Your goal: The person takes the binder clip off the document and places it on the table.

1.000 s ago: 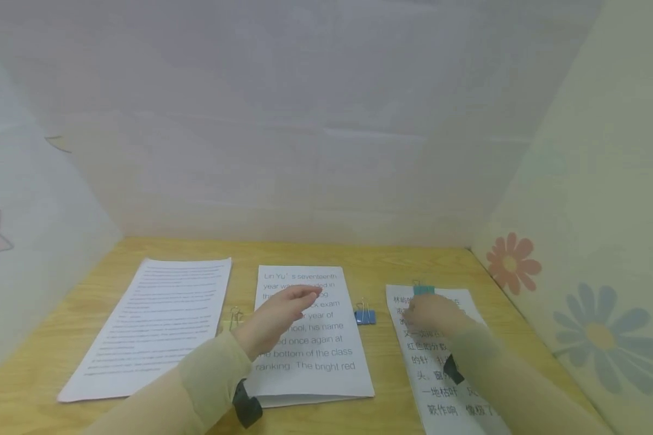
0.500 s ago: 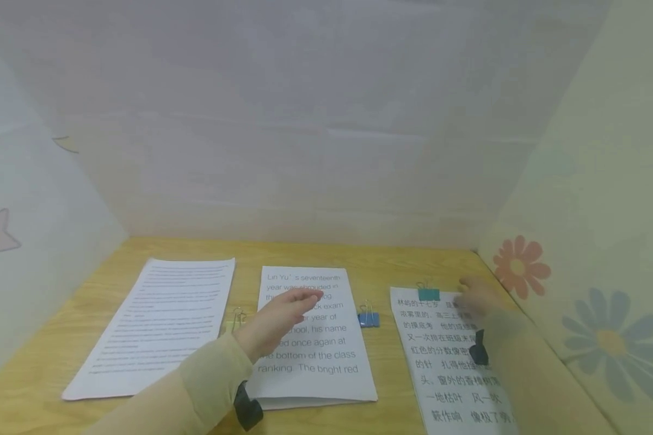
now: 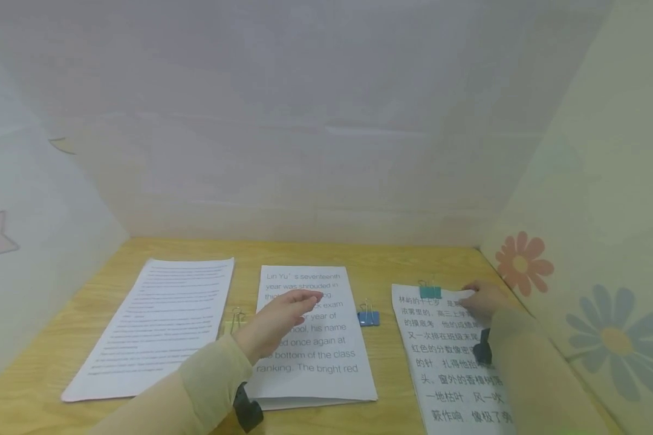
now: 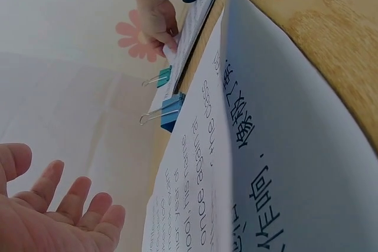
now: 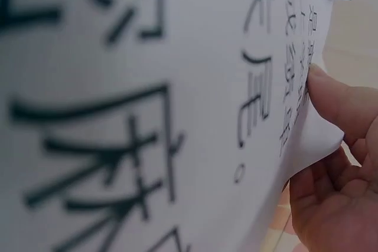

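My right hand [image 3: 487, 299] pinches the top right corner of the right paper stack [image 3: 451, 362], printed with Chinese characters. In the right wrist view that corner bends up between the thumb and fingers. A teal binder clip [image 3: 430, 292] sits on the stack's top edge, left of the hand. My left hand [image 3: 280, 320] hovers above the middle paper stack [image 3: 315, 380], printed in large English text. Its fingers are loosely extended and hold nothing in the left wrist view. A blue binder clip [image 3: 369, 318] is at the middle stack's right edge.
A third paper stack [image 3: 158, 320] with small print lies on the left of the wooden table [image 3: 386, 260]. A yellow binder clip [image 3: 234, 323] stands between the left and middle stacks, partly hidden by the left arm. Pale walls enclose the table at the back and sides.
My right hand has moved right, from the teal clip to the stack's top right corner, and now holds that corner. The left hand has stayed in place.
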A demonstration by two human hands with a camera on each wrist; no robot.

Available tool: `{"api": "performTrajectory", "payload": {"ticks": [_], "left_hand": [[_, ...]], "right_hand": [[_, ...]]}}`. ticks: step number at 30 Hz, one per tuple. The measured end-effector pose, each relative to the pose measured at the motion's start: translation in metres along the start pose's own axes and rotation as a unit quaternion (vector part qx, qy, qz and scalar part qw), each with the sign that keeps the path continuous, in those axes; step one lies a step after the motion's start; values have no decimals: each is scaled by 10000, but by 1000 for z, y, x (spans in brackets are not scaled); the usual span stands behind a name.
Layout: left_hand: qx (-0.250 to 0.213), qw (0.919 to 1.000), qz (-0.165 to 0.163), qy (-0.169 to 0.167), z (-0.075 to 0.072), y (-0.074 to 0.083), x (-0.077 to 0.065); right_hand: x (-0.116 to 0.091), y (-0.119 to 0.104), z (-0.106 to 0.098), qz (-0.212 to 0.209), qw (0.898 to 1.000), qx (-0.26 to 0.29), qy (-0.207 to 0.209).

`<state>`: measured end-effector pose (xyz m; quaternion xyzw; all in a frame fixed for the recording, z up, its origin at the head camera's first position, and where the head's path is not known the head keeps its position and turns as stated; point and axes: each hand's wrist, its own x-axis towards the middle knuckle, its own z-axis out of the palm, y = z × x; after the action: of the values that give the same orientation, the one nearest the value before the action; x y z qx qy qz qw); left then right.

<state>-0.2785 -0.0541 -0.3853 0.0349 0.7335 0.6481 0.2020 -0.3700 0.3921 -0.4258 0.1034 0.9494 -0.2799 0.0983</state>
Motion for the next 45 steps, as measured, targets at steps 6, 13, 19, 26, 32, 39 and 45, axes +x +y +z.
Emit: {"api": "performTrajectory", "payload": {"ticks": [6,13,19,26,32,39,45], "left_hand": [[-21,10000,15,48,-1,0,-1],[-35,10000,40,56,-1,-1,-2],[-55,10000,25,38,-2,0,-4],[-62,10000,27,11,-2,0,-5],[-122,9998,71,-104,-2,-1,-4],[-149,9997,109,-133,-1,-2,-3],[-181,9997,99,-111,0,-3,-3]], "right_hand": [[16,18,2,-7,9990,435,138],[21,24,1,193,9943,1023,244],[22,30,3,-426,9819,1845,-28],[18,32,3,-404,9725,2285,-184],[13,32,-2,-58,9808,1946,136],[0,32,-10,-362,9964,615,469],[-9,27,-14,-486,9890,1367,291]]}}
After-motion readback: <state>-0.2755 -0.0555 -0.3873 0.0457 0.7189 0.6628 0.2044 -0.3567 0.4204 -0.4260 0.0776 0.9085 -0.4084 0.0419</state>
